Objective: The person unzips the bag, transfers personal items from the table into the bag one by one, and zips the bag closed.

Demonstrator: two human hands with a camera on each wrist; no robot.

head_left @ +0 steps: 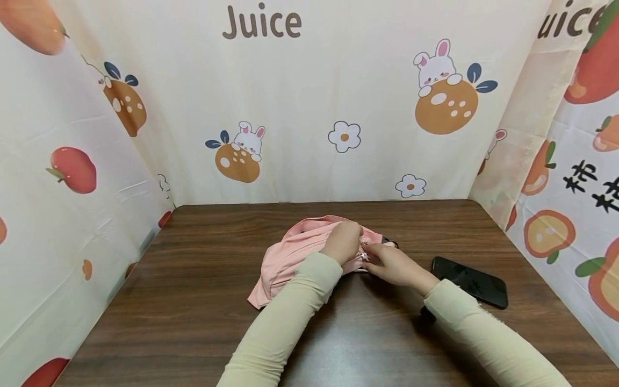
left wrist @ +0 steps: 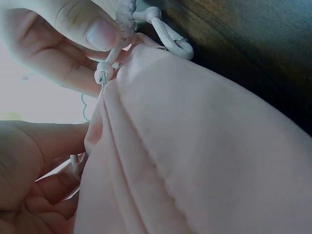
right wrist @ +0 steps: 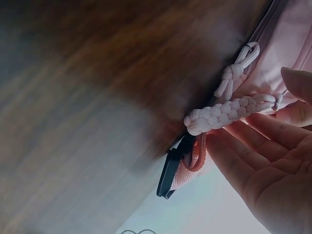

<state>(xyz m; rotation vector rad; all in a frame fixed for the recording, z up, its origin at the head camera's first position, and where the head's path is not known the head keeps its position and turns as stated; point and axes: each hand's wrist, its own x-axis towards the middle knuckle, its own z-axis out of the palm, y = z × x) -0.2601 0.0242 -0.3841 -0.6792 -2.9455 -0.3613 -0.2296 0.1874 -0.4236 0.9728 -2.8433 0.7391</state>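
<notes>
A pink fabric bag (head_left: pixel 295 250) lies crumpled at the middle of the brown table (head_left: pixel 193 301). My left hand (head_left: pixel 354 242) grips the bag's gathered fabric (left wrist: pixel 195 161) by the zipper's end, fingers curled. Just to its right, my right hand (head_left: pixel 370 257) pinches a white braided zipper pull (right wrist: pixel 224 113) between thumb and fingers. A second white knotted pull (right wrist: pixel 234 73) hangs beside it. Below the pulls, a black buckle (right wrist: pixel 168 175) on a pink strap sticks out from the bag's edge.
A black phone (head_left: pixel 470 281) lies flat on the table right of my right wrist. Printed cloth walls (head_left: pixel 309 107) close off the back and both sides. Bare wood stretches in front of and left of the bag.
</notes>
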